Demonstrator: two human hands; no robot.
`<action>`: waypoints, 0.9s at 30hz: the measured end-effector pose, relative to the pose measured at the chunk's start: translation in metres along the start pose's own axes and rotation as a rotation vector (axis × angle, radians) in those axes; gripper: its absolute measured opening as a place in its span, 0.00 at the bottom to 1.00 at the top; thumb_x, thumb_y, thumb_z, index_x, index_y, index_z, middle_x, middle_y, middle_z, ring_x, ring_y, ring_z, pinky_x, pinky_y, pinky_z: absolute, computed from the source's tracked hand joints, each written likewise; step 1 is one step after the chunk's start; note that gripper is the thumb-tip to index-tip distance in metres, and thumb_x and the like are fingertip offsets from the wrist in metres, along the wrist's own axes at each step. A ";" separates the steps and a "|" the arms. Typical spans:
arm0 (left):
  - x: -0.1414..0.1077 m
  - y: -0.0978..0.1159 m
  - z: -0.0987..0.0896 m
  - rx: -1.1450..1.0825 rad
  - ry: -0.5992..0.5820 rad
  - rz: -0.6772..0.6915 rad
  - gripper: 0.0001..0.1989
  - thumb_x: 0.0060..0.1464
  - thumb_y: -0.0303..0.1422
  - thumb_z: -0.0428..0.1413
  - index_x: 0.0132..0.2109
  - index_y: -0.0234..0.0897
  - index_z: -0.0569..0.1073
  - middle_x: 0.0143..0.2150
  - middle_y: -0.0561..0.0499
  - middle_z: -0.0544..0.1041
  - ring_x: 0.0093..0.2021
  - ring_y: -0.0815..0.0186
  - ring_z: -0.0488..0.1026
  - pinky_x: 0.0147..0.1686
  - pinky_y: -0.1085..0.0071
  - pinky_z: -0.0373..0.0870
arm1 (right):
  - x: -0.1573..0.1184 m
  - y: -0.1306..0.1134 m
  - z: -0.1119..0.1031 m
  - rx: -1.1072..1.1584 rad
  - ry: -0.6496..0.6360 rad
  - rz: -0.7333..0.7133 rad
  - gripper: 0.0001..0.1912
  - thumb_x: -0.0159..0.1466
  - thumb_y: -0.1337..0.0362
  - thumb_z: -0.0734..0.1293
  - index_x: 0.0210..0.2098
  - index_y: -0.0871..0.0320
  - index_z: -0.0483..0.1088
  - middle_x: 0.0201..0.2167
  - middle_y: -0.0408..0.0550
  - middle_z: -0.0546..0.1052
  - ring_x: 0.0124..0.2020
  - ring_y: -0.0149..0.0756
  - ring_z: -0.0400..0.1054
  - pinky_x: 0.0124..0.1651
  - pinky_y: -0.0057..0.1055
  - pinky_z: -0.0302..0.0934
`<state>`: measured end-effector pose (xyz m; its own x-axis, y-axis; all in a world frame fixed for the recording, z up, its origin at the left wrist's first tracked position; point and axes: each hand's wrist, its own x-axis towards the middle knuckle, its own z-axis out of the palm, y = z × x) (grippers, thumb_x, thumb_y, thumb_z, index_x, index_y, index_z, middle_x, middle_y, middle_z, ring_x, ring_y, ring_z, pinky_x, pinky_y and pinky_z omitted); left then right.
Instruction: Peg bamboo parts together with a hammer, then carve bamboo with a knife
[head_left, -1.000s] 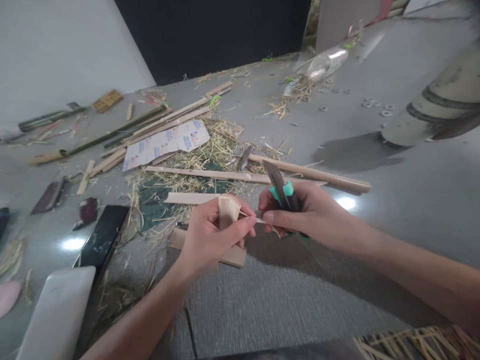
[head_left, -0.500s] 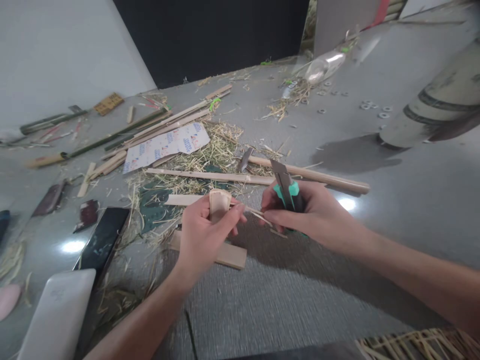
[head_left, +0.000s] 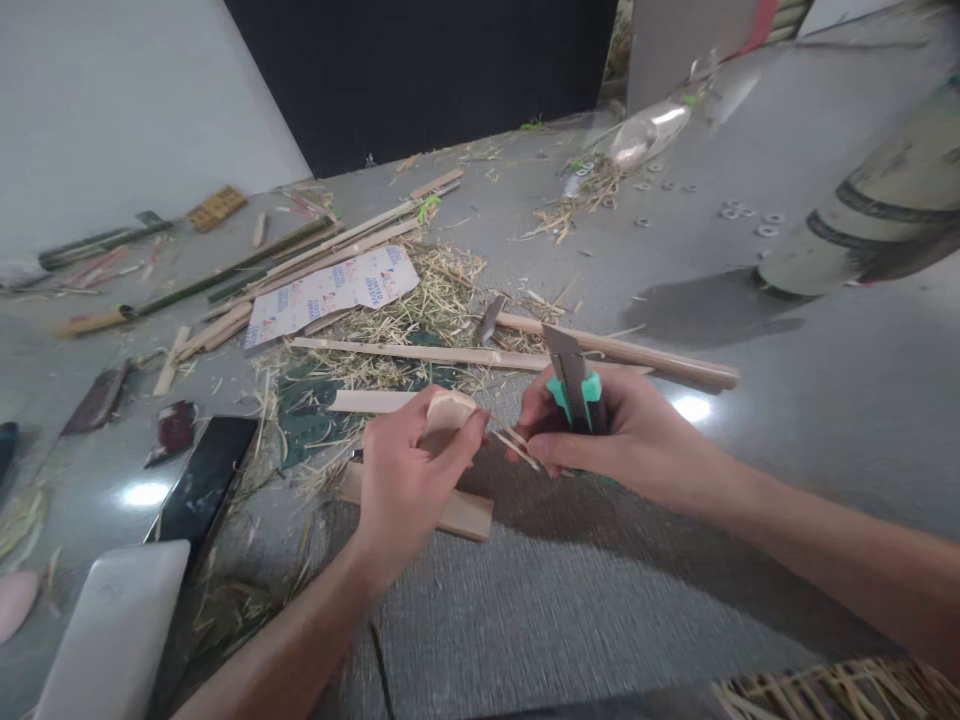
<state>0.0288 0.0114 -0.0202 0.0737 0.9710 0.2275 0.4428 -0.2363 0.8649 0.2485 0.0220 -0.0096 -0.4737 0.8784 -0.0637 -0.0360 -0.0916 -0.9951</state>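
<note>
My left hand (head_left: 409, 465) is closed on a short pale bamboo piece (head_left: 448, 415), held between thumb and fingers. A thin sliver (head_left: 517, 445) runs from beside that piece to the fingertips of my right hand; whether it is still joined to the piece I cannot tell. In my right hand (head_left: 611, 420) is a teal-and-black utility knife (head_left: 577, 385), its blade pointing up and away. Below my left hand a flat bamboo slat (head_left: 465, 512) lies on the table. Just beyond the hands is a long bamboo strip (head_left: 420, 351).
A hammer (head_left: 615, 348) lies beyond my right hand. Shavings (head_left: 427, 300) and printed abrasive paper (head_left: 334, 290) cover the middle. At left are a black phone (head_left: 206, 480) and a white power bank-like slab (head_left: 116, 630). A large banded cylinder (head_left: 855, 215) stands at right, near several washers (head_left: 766, 231).
My left hand has tilted the bamboo piece over toward the right. The sliver between the hands has shifted and points lower. The knife stays in my right hand.
</note>
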 end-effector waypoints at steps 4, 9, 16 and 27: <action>-0.001 0.005 0.001 0.101 0.002 0.033 0.06 0.61 0.30 0.62 0.34 0.38 0.79 0.21 0.57 0.76 0.21 0.70 0.72 0.22 0.74 0.65 | -0.002 -0.004 0.004 -0.040 0.016 -0.004 0.08 0.64 0.64 0.76 0.39 0.58 0.74 0.32 0.43 0.77 0.31 0.29 0.71 0.35 0.25 0.68; -0.003 0.002 0.001 0.019 0.051 0.106 0.04 0.62 0.28 0.61 0.37 0.40 0.81 0.24 0.57 0.79 0.23 0.70 0.74 0.25 0.75 0.69 | -0.001 -0.003 0.004 -0.162 0.103 -0.037 0.05 0.64 0.65 0.74 0.38 0.56 0.74 0.33 0.43 0.77 0.34 0.30 0.71 0.37 0.25 0.67; -0.001 0.003 -0.001 -0.135 0.054 0.193 0.06 0.58 0.25 0.64 0.39 0.41 0.84 0.30 0.55 0.83 0.26 0.71 0.76 0.25 0.76 0.70 | 0.003 -0.001 -0.001 -0.155 0.233 0.039 0.09 0.61 0.61 0.76 0.37 0.55 0.74 0.31 0.42 0.74 0.30 0.29 0.67 0.32 0.25 0.64; 0.004 -0.004 -0.003 -0.447 -0.084 -0.020 0.06 0.58 0.29 0.65 0.40 0.44 0.87 0.30 0.53 0.82 0.23 0.73 0.70 0.22 0.77 0.67 | 0.001 -0.001 -0.002 -0.260 0.295 -0.053 0.07 0.64 0.62 0.75 0.37 0.55 0.73 0.30 0.41 0.73 0.30 0.28 0.64 0.32 0.25 0.60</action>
<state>0.0248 0.0159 -0.0220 0.1493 0.9708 0.1877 0.0167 -0.1923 0.9812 0.2501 0.0245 -0.0085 -0.2026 0.9792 0.0068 0.1881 0.0457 -0.9811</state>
